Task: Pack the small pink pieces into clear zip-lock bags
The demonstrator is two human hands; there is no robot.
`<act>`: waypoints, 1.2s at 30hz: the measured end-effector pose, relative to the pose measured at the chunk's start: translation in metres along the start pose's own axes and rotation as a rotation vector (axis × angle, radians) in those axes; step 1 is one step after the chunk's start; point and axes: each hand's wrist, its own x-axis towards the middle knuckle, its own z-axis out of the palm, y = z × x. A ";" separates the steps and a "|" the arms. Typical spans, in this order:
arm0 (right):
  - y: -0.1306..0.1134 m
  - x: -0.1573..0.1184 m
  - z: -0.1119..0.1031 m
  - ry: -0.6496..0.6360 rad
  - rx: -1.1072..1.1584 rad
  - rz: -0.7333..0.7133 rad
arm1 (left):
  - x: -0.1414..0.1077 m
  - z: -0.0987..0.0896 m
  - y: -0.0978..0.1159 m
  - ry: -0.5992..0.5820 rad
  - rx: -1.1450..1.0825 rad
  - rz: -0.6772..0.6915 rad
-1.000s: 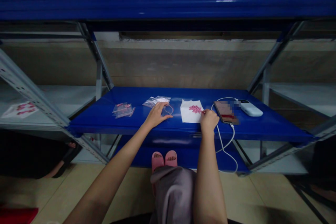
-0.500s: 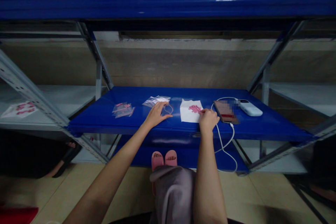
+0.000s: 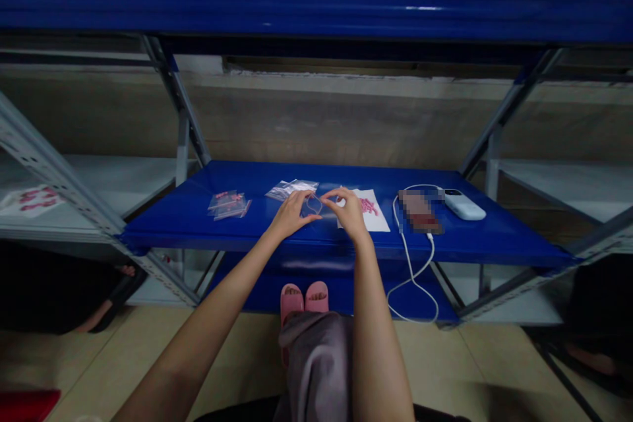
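Note:
A small clear bag (image 3: 312, 206) is held by my left hand (image 3: 293, 216), its mouth spread between thumb and fingers. Close to the right side of that bag, my right hand (image 3: 347, 211) is pinched; what it holds, if anything, is too small to make out. Behind and partly under my right hand lies a white paper sheet (image 3: 380, 219) with a pile of small pink pieces (image 3: 368, 206). Flat clear bags (image 3: 291, 189) lie just behind my left hand. Farther left, filled bags (image 3: 230, 205) with pink pieces lie on the blue shelf (image 3: 178, 214).
A phone (image 3: 419, 212) and a white power bank (image 3: 462, 204) lie at the right, joined by a white cable (image 3: 409, 264). Metal posts (image 3: 180, 102) flank the shelf, and a blue upper shelf (image 3: 316, 0) spans above. Another person's foot (image 3: 96, 316) shows at lower left.
My right hand has moved left from the pink pile to beside the small bag. My left hand still holds the bag. The view has shifted slightly.

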 end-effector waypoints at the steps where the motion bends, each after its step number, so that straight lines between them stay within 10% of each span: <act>1: -0.003 -0.001 0.005 -0.024 -0.032 -0.012 | 0.000 0.000 0.000 0.002 -0.002 -0.001; 36: -0.008 -0.009 0.009 0.048 -0.040 -0.025 | -0.002 -0.004 0.003 0.006 0.021 0.020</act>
